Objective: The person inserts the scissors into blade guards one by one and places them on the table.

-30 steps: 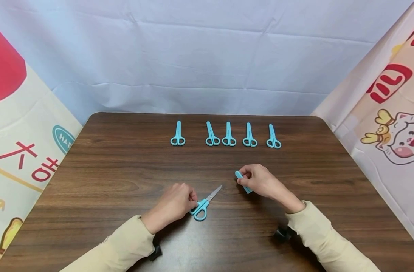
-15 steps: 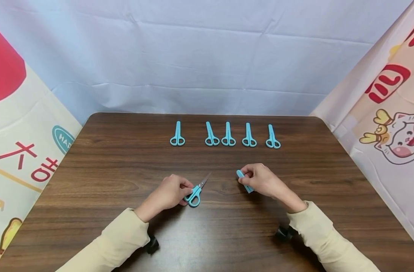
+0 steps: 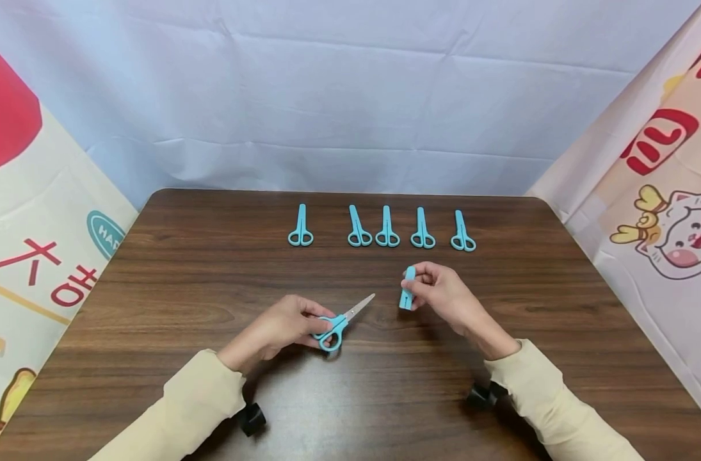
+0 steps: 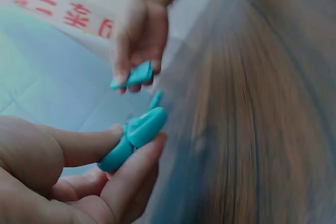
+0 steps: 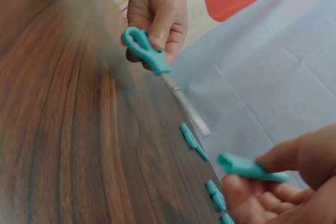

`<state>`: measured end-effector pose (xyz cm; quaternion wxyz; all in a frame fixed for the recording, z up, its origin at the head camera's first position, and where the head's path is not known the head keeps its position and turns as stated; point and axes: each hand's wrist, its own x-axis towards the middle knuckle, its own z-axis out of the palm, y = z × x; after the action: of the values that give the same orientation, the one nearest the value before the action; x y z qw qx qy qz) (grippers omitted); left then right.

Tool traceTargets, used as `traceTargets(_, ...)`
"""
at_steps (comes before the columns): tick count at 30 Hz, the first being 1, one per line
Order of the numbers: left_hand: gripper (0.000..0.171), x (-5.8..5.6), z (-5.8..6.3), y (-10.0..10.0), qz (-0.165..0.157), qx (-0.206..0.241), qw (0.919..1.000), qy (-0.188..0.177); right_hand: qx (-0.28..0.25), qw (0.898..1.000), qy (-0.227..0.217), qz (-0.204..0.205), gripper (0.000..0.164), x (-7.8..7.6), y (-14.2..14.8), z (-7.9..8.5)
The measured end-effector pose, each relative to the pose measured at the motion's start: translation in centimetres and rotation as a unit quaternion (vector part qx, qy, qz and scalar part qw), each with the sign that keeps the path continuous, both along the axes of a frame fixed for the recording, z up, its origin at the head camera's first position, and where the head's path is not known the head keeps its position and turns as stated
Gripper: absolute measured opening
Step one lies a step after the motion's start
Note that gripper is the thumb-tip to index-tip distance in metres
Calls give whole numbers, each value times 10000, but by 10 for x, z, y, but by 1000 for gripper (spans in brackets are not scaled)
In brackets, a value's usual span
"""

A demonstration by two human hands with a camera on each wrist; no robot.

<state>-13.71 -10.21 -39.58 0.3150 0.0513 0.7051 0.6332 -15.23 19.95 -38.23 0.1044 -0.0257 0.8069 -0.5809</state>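
My left hand pinches a pair of scissors by the turquoise handle. Their bare metal blades are closed and point up and to the right, toward my right hand. Between thumb and fingers, that hand grips a turquoise blade cover. A gap separates the blade tip from the cover. In the right wrist view, an open end of the cover faces the scissors. From the left wrist, the scissors' handle shows between thumb and fingers, and their blades are mostly hidden.
Along the back of the brown wooden table lie several turquoise scissors with covered blades, handles toward me. A pale cloth hangs behind the table, and printed cloths hang at the sides.
My left hand has lifted the scissors and drawn them slightly left, then swung the blades toward the right hand. My right hand has raised the cover and turned it more upright.
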Motion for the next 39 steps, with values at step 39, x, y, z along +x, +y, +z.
traceTargets(39,25,29,5,9,467,1017,9935,197,-2367,9713,144,168,20,24,-44,9)
